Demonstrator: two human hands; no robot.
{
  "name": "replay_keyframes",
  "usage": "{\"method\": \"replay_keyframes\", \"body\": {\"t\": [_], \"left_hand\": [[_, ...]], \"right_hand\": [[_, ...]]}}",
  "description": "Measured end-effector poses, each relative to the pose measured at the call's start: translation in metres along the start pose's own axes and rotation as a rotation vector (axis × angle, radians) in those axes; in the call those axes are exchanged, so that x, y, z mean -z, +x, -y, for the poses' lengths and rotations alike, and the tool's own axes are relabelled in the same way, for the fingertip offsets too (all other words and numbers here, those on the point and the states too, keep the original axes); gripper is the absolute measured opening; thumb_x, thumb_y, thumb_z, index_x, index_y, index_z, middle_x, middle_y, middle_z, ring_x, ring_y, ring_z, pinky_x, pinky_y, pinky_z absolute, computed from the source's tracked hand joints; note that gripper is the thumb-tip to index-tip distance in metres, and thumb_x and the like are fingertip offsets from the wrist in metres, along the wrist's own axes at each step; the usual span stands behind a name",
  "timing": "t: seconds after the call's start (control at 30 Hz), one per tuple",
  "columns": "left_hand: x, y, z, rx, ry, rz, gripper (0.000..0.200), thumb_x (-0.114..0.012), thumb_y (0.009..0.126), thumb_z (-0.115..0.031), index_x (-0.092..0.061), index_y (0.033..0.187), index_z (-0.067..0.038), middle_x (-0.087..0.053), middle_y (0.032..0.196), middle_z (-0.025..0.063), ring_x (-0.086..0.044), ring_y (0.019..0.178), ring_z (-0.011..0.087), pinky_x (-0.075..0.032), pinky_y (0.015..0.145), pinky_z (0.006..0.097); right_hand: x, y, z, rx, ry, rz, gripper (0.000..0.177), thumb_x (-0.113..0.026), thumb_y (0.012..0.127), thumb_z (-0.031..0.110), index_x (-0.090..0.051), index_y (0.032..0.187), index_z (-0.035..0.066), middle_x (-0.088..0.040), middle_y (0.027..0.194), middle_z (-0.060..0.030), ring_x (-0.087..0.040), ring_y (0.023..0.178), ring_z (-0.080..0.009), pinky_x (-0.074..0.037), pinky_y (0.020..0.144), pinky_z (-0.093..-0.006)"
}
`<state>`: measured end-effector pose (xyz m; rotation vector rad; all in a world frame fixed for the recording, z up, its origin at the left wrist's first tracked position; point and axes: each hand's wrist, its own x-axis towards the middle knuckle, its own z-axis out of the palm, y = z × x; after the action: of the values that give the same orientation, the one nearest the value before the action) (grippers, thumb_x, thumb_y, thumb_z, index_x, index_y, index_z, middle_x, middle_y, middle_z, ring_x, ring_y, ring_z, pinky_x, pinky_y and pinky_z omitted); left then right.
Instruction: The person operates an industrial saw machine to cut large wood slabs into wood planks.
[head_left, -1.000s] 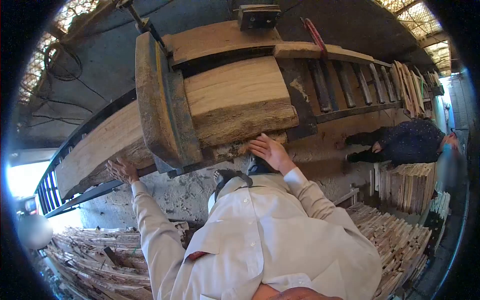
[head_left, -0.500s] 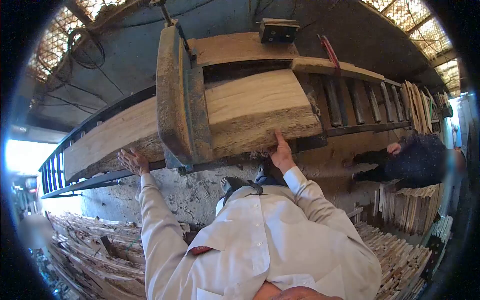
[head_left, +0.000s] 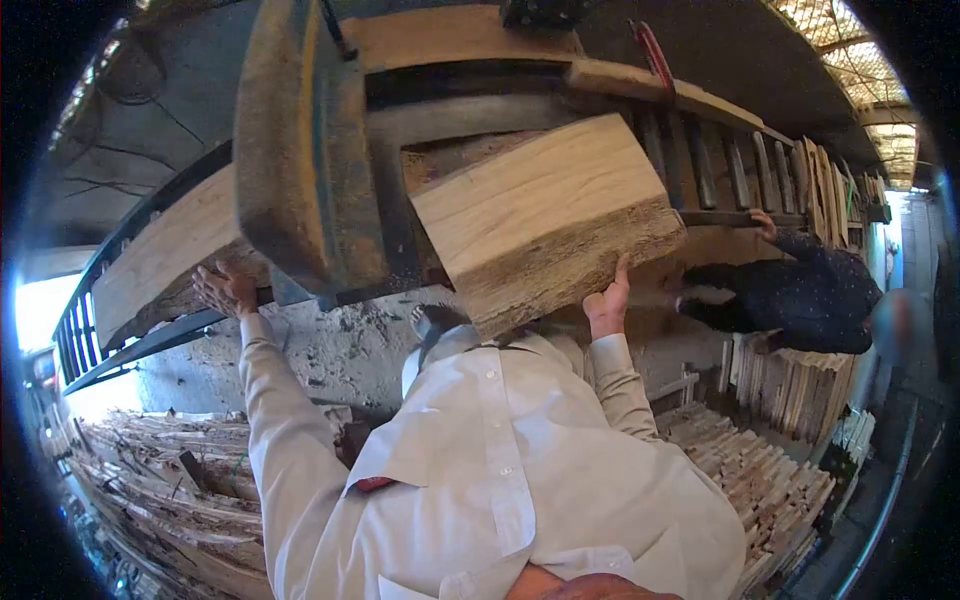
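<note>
A thick wooden block (head_left: pixel 550 195) with a rough, bark-like front face lies angled to the right of the saw machine's upright housing (head_left: pixel 285 150). My right hand (head_left: pixel 607 308) grips its front edge, with one digit against the rough face and the other fingers partly hidden below. To the left of the housing lies a longer wooden plank (head_left: pixel 160 265). My left hand (head_left: pixel 228 290) rests against the plank's front edge, fingers spread. The blade itself is hidden behind the housing.
A roller table (head_left: pixel 700 165) runs to the right, with a red clamp (head_left: pixel 655 60) on its wooden fence (head_left: pixel 690 95). A person in dark clothes (head_left: pixel 780 290) stands at right, one hand on the table's rail. Stacked wood strips (head_left: pixel 745 460) lie behind me.
The block has separated from the plank, swung round and come toward me and rightward with my right hand. My left hand stays at the plank. The other person's hand has reached the rail.
</note>
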<state>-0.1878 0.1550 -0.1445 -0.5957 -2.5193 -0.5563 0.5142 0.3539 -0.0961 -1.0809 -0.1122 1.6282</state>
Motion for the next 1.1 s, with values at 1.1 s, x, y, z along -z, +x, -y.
{"method": "replay_keyframes", "body": {"t": [1.1], "left_hand": [[-0.005, -0.006, 0.027, -0.049, 0.016, 0.070, 0.062, -0.048, 0.102, -0.047, -0.046, 0.146, -0.003, -0.042, 0.153, 0.0230, -0.035, 0.144, 0.0387, -0.025, 0.120, 0.0492]], "right_hand": [[0.060, 0.024, 0.014, -0.019, 0.049, -0.168, 0.068, -0.065, 0.095, 0.050, -0.048, 0.145, 0.008, -0.054, 0.145, -0.0068, -0.050, 0.131, -0.0295, -0.036, 0.115, -0.0490]]}}
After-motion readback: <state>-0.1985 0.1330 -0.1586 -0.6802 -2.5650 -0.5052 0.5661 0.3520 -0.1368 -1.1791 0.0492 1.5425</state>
